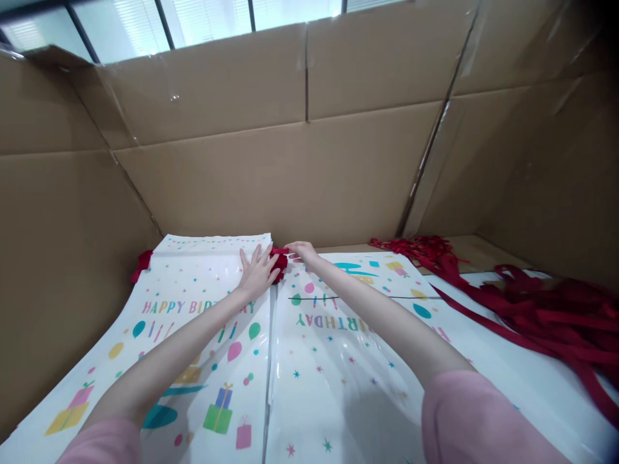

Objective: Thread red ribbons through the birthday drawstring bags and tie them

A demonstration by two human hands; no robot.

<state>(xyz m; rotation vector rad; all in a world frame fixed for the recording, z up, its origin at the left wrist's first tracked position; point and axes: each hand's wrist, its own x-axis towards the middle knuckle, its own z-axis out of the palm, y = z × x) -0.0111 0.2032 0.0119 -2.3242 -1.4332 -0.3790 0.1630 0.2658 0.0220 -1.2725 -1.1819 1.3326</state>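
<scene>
Two flat white birthday-printed bags or sheets lie side by side, the left one (pixel 193 283) reading upright and the right one (pixel 333 380) printed upside down. On the upper right corner of the left piece rests my left hand (pixel 258 276), its fingers spread. Beside those fingers a bunched dark red ribbon (pixel 279 265) sticks out at the edge. My right hand (pixel 300 251) is closed at the red ribbon, its fingertips pinching a strand of it. Another bit of red ribbon (pixel 142 265) shows at the left piece's far left side.
Tall cardboard walls (pixel 271 187) of a large box rise behind and on both sides. Loose red ribbons (pixel 546 322) lie tangled on the right, with a smaller heap (pixel 420 251) near the back wall. A thin dark line (pixel 358 298) crosses the right piece. Windows (pixel 207 19) show above.
</scene>
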